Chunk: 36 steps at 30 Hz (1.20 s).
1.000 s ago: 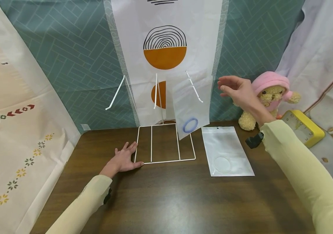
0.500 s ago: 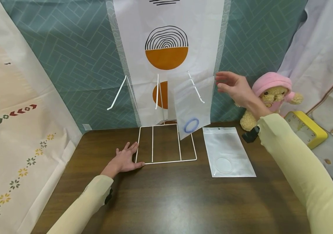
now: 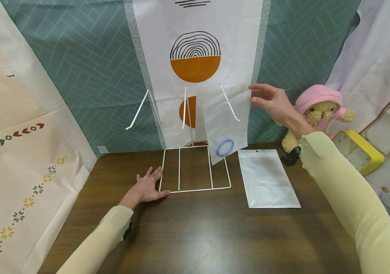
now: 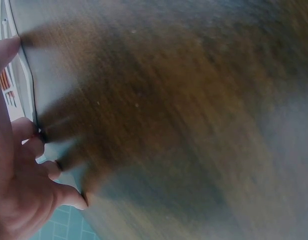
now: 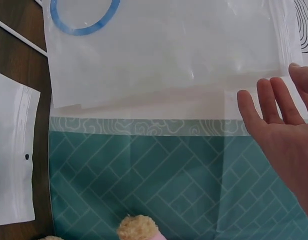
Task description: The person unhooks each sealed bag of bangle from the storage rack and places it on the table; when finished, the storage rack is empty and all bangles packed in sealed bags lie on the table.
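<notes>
Your right hand [image 3: 278, 106] has moved leftward since a second ago, and in the head view its fingertips now overlap the upper right edge of the hanging bag [image 3: 227, 128], just right of centre. Thumb and fingers stand apart around that edge; whether they touch the plastic you cannot tell. That bag hangs tilted at the right prong [image 3: 229, 102] of the white wire rack [image 3: 198, 190], with a blue ring [image 3: 217, 150] near its bottom. Left of centre, your left hand [image 3: 147, 189] stays spread on the brown table [image 3: 195, 232], fingers apart, at the left side of the rack's base, thumb by the front corner. Right of the rack a flat bag [image 3: 267, 169] lies on the table; toward the right edge sit a plush bear [image 3: 320, 108] in a pink hood and a yellow clock [image 3: 358, 152]. From the left wrist, you see your left hand along the left edge, digits spaced out, one tip meeting white wire at upper left. From the right wrist, the hanging bag spans the top, ring at upper left; your right hand enters at the right edge, fingers extended, thumb tip overlapping the bag's margin.
</notes>
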Available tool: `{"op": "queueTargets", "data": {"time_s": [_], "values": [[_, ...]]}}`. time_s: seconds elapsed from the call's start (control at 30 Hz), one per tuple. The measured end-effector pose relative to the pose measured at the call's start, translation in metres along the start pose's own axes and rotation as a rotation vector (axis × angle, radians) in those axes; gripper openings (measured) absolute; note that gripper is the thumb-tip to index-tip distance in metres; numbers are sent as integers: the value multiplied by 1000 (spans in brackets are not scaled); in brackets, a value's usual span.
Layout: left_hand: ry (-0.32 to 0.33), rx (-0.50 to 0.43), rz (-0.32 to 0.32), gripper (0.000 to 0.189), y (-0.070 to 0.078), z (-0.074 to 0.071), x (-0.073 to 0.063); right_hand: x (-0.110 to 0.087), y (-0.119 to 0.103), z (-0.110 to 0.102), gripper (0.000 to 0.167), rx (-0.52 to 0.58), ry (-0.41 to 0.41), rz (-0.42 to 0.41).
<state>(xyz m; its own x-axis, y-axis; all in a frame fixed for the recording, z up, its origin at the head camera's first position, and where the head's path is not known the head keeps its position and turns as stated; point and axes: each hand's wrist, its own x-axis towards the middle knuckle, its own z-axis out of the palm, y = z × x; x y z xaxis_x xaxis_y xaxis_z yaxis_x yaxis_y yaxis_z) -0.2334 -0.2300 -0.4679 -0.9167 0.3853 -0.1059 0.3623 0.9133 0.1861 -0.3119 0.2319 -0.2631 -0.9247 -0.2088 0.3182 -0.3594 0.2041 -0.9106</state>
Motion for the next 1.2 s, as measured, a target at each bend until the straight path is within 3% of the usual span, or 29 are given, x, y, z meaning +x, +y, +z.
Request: {"op": "queueTargets", "data": {"time_s": [0.23,0.53,0.93,1.2], "values": [[6,4,1,101,0,1,1,1,1,2,45,151,-14,29],[3,11,-3,101,1,1,0,-1,3,3,39,72,-9,33],[7,6,-1,101,0,1,0,-3,2,3,32,57,-43,88],[7,1,8,102,-1,1,0,-5,0,4,25,119,-47,81]]}}
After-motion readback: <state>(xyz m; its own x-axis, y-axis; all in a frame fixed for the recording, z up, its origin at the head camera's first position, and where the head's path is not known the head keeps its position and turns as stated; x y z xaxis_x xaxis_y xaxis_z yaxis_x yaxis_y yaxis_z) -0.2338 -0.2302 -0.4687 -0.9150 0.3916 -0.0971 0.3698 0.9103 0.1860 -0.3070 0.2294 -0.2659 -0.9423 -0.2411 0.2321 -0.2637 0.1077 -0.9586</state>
